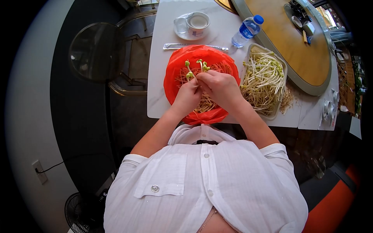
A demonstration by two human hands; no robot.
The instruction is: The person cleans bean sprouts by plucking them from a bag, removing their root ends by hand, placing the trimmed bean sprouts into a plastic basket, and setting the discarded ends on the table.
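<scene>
Both hands meet above an open red plastic bag (171, 83) that holds a heap of bean sprouts. Pinched in my left hand (187, 95) are bean sprouts (189, 75) with green heads pointing up. My right hand (219, 86) is closed on more bean sprouts (203, 66), its fingertips touching those of my left hand. To the right of the bag lies a tray (284, 73) piled with long white bean sprouts (264, 79).
A saucer (190, 37) with a bowl (198, 21), a wrapped chopstick packet (175, 46) and a water bottle (247, 31) stand beyond the bag. A round turntable (287, 35) is at the right. Root scraps (287, 100) lie beside the tray. A chair (97, 52) stands left.
</scene>
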